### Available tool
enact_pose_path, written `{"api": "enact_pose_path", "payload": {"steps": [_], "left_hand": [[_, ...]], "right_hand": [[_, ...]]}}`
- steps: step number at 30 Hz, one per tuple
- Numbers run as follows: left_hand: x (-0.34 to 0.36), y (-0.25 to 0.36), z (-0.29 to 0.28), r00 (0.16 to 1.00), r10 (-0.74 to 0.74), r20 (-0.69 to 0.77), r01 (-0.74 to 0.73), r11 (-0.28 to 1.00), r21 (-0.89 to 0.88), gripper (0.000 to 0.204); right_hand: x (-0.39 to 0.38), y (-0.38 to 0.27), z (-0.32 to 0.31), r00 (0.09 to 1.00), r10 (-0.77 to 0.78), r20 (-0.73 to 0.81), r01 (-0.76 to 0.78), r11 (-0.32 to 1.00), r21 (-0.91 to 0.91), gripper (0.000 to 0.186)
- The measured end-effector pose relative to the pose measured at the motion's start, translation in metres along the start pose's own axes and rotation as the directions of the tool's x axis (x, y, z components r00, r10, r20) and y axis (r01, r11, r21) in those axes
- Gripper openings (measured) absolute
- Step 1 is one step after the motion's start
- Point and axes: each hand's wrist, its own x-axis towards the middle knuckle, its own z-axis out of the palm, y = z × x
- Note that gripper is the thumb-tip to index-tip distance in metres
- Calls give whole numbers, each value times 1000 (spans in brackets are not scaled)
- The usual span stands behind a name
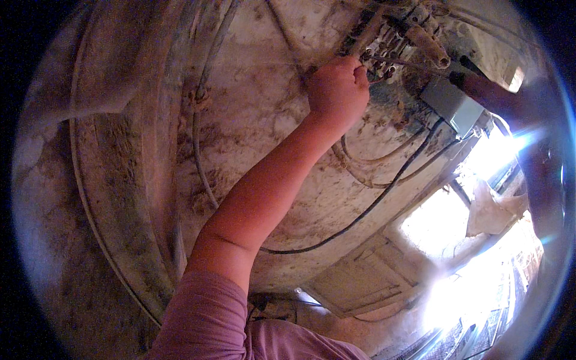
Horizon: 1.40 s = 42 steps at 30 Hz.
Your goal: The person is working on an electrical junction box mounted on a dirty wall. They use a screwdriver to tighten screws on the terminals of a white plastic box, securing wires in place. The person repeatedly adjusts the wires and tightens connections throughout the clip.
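My left hand (339,90) reaches up to a grimy metal mechanism (414,36), its fingers curled closed against the lower left side. What they grip is hidden. From the right comes my right hand (495,99), dark and partly in shadow, closed round the black handle of what looks like a screwdriver (408,63). Its long thin shaft runs left to the mechanism, ending close to my left fingers. A stubby rusty tube (429,47) sticks out of the mechanism above the shaft.
A grey box (453,108) sits below my right hand. A black cable (360,222) loops down across the dirty, pale panel (282,90). A curved metal rim (114,198) rises at the left. Glaring light comes through gaps at the lower right, beside a brownish panel (360,276).
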Motion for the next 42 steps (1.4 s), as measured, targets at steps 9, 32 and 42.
{"api": "enact_pose_path", "payload": {"steps": [9, 32, 42], "left_hand": [[0, -5, -5, 1000, -3, 11, 2, 998, 56, 11], [1, 0, -8, 998, -59, 21, 57, 997, 49, 14], [-4, 1, 7, 999, -32, 4, 32, 999, 32, 15]], "right_hand": [[1, 6, 1, 999, -50, 5, 50, 999, -19, 29], [-7, 4, 1, 994, -86, 62, 95, 983, -156, 30], [-14, -2, 4, 990, -90, 111, 113, 968, -224, 30]]}}
